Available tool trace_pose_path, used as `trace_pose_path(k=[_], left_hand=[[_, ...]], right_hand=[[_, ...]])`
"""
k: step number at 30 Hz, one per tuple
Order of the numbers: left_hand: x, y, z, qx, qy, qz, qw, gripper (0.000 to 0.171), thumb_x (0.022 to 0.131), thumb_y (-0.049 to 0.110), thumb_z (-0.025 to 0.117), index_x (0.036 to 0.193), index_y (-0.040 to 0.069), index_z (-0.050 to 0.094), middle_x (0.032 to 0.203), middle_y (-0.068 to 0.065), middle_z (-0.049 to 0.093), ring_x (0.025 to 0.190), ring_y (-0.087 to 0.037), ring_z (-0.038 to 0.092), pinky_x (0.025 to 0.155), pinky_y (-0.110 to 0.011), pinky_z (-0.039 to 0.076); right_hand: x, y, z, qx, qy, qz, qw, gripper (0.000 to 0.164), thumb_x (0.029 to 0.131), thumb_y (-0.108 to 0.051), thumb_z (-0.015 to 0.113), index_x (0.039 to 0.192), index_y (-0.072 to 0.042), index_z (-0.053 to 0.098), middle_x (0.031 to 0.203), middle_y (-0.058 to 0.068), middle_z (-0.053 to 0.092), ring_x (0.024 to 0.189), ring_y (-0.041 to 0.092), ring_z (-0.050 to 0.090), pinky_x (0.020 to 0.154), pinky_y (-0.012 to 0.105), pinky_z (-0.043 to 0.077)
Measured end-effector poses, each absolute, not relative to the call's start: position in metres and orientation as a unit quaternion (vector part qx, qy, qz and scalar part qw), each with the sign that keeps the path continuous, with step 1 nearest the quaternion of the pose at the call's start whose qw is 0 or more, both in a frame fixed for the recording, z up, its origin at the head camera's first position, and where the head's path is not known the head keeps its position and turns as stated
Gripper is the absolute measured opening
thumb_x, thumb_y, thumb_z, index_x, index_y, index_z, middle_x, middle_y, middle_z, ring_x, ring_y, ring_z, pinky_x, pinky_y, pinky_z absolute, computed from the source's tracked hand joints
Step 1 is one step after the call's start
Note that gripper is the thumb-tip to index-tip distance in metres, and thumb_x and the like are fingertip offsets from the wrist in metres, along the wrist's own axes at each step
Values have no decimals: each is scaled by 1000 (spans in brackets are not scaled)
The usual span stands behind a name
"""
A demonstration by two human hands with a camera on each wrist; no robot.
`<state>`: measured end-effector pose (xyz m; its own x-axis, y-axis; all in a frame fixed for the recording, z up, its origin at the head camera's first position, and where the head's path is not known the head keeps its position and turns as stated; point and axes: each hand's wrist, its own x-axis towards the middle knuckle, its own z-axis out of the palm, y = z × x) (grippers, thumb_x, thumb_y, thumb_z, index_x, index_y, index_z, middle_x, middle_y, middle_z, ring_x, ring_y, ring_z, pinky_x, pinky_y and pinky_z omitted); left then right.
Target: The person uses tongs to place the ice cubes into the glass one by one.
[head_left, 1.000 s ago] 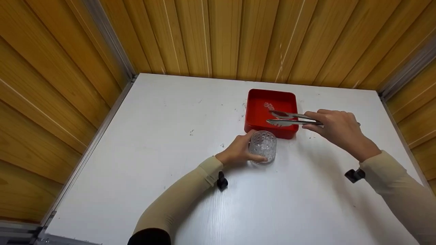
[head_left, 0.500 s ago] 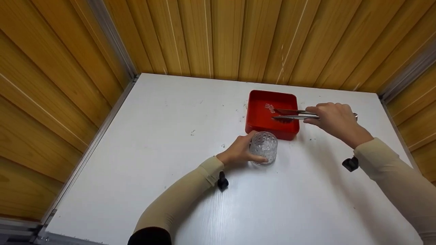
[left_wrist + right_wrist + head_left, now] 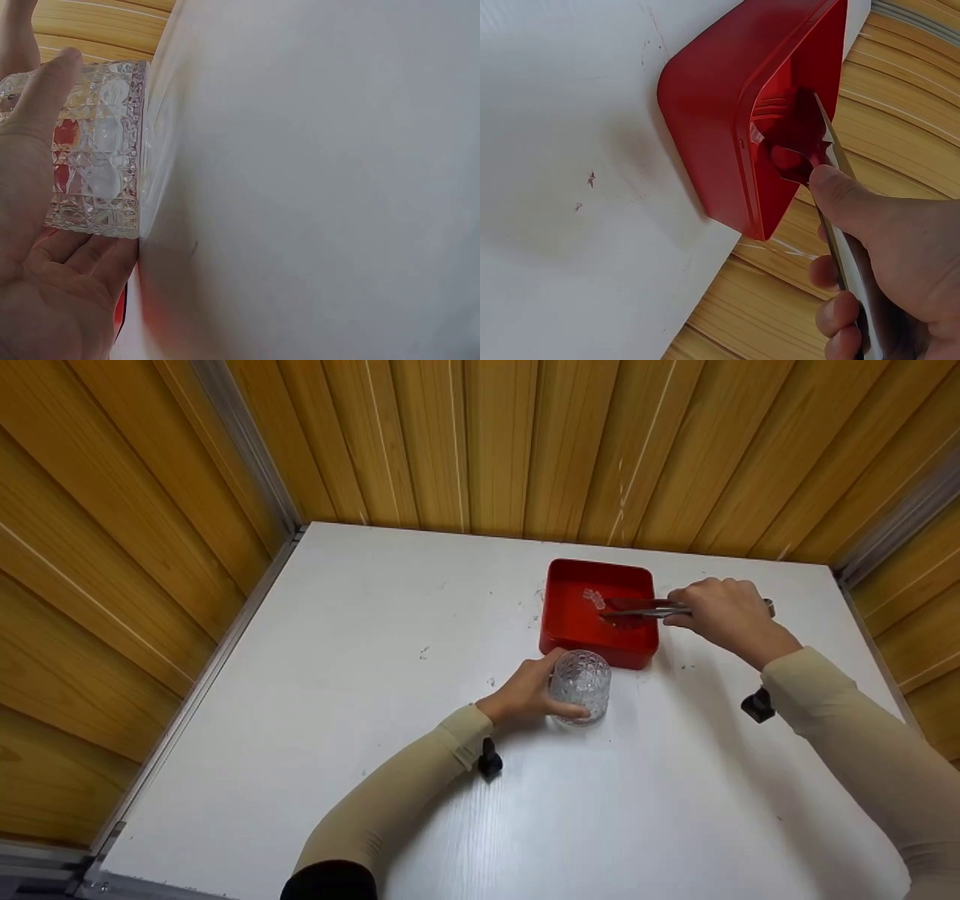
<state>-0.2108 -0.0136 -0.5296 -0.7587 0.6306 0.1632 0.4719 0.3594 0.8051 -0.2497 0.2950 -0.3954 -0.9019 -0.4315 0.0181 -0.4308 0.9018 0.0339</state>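
My left hand (image 3: 529,690) holds a clear, textured glass tumbler (image 3: 581,690), thumb on its near side and fingers around the far side. The glass (image 3: 105,150) stands upright on the table, close in front of a red square box (image 3: 600,654). In my right hand (image 3: 727,611) is a pair of metal tongs (image 3: 660,612), gripped partway along the arms. Their tips reach down inside the box, a little apart, beside small clear pieces (image 3: 593,598) like ice cubes. Whether anything lies between the tips (image 3: 810,161) cannot be told.
The white table (image 3: 360,660) carries small dark scuff marks. Wood-look panels (image 3: 495,450) rise behind it and at both sides, with metal profiles (image 3: 247,450) at the corners. A black wrist mount (image 3: 490,761) sits under the left sleeve, another (image 3: 758,706) under the right.
My right hand has shifted left and farther from me, and the tongs have come down into the box with their tips closer together. The left hand and glass stay put.
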Motion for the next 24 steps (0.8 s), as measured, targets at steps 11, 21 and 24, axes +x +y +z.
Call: trace_pose_path(k=[11, 21, 24], left_hand=[[-211, -14, -530, 334, 820, 455, 91, 81, 76, 40, 93, 140, 16, 49, 126, -2, 68, 109, -8, 61, 96, -20, 48], [-211, -13, -531, 334, 819, 458, 92, 82, 76, 41, 92, 140, 15, 48, 126, -2, 68, 109, -8, 61, 96, -20, 48], [-212, -13, -531, 334, 821, 456, 88, 81, 76, 40, 92, 139, 15, 48, 125, -2, 68, 109, -8, 62, 95, -19, 47]], right_hand=[[-263, 290, -402, 209, -978, -21, -9, 18, 91, -23, 80, 99, -7, 79, 75, 6, 69, 65, 24, 51, 51, 37, 44], [-268, 289, -404, 200, -979, -19, -28, 18, 91, -22, 79, 97, -5, 78, 70, 5, 66, 64, 24, 50, 52, 37, 43], [-269, 289, -404, 197, -980, -21, -29, 18, 91, -22, 80, 94, -4, 77, 68, 4, 64, 62, 24, 50, 51, 36, 42]])
